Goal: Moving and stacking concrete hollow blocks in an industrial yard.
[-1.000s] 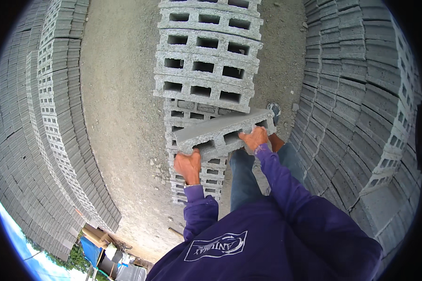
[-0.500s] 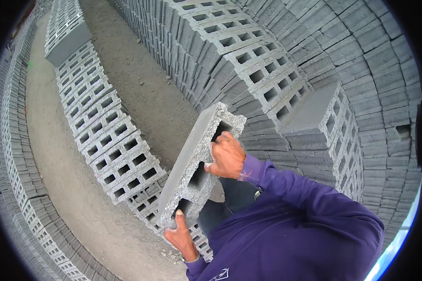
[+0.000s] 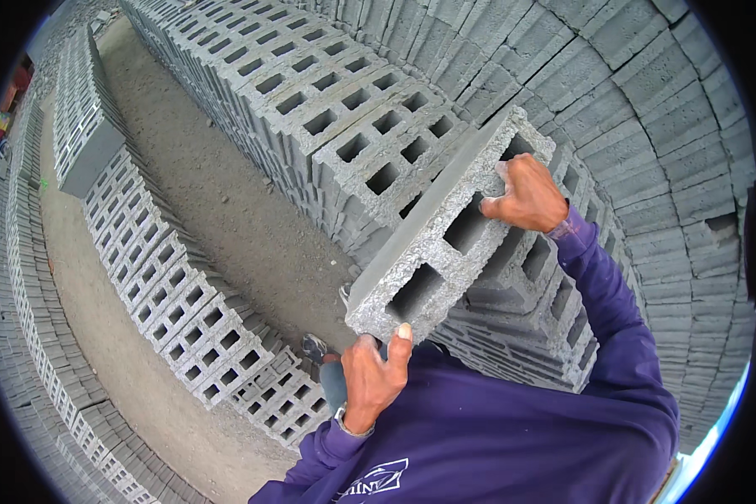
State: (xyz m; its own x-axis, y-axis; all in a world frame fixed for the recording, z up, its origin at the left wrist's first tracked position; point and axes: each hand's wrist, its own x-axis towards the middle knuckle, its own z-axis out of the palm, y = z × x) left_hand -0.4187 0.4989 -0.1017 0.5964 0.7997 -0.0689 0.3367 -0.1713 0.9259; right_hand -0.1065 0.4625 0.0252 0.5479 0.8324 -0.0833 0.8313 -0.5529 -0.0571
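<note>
A grey hollow concrete block (image 3: 445, 262) is held up at a slant in front of my chest, its rough face with three rectangular holes turned up. My right hand (image 3: 527, 195) grips its far right part, with thumb and fingers curled at the wall between two holes. At the near lower end, my left hand (image 3: 373, 380) presses its thumb on the rim; its other fingers are partly hidden beneath the block. Behind the block lies the top of a long stack of like blocks (image 3: 332, 109). A stepped stack (image 3: 521, 290) stands just under its right side.
A lower row of blocks (image 3: 155, 273) runs along the left, with a taller pile (image 3: 92, 155) at its far end. A dirt strip (image 3: 218, 176) lies between the rows. High walls of stacked blocks (image 3: 647, 92) rise at right. A shoe (image 3: 314, 347) shows near the lower row.
Both hands have carried the block up and to the right, from beside the low row to near the stacks on the right. My body has turned rightward.
</note>
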